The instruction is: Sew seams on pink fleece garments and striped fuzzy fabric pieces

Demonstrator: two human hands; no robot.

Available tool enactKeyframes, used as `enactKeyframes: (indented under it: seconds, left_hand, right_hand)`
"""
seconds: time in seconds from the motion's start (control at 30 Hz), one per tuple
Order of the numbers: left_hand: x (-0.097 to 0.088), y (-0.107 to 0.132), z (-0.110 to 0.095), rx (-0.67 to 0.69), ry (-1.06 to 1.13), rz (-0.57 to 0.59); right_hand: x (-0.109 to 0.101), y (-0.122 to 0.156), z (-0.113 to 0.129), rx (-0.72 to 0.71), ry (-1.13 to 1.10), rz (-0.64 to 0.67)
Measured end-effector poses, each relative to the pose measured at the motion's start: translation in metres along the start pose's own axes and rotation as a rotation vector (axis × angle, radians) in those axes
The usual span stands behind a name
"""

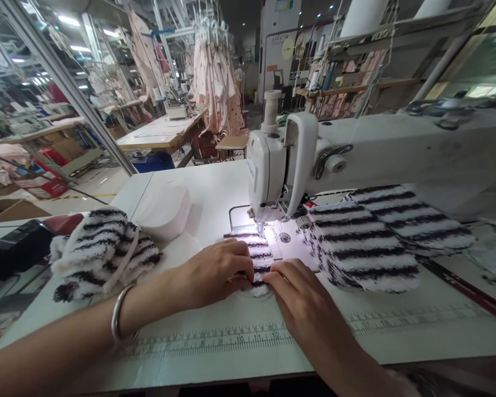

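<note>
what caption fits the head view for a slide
Left hand and right hand hold striped plush fabric at a white sewing machine.

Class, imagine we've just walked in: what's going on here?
A person's left hand and right hand hold a small striped fluffy piece at the lit working end of a sewing machine. Larger striped pieces lie to the right; a striped bundle lies to the left.

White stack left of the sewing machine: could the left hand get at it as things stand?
Likely yes: nothing visible blocks the left hand from reaching the white stack, though that hand would first have to leave the striped piece.
</note>
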State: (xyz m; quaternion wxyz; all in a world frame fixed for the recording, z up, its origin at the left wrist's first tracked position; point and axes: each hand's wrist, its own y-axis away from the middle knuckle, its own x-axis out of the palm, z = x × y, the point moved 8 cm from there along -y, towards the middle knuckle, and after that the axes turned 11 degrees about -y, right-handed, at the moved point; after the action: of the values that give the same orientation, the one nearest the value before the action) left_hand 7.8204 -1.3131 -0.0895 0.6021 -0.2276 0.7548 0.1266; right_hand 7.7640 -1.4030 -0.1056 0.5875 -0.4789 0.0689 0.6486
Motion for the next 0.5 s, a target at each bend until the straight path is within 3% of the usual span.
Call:
enactKeyframes:
  seconds: [0.3, 0.4, 0.5]
  left_hand:
    - [-0.002, 0.001, -0.004, 0.037, 0.058, 0.026]
    - [-0.013, -0.003, -0.002, 0.057, 0.046, -0.069]
    - [-0.014, -0.005, -0.006, 0.137, 0.048, -0.091]
  right_hand:
    - [-0.007, -0.001, 0.009, -0.026, 0.057, -0.055]
    - [-0.007, 0.010, 0.022, -0.066, 0.207, -0.136]
    - [0.009, 0.025, 0.028, -0.032, 0.417, -0.084]
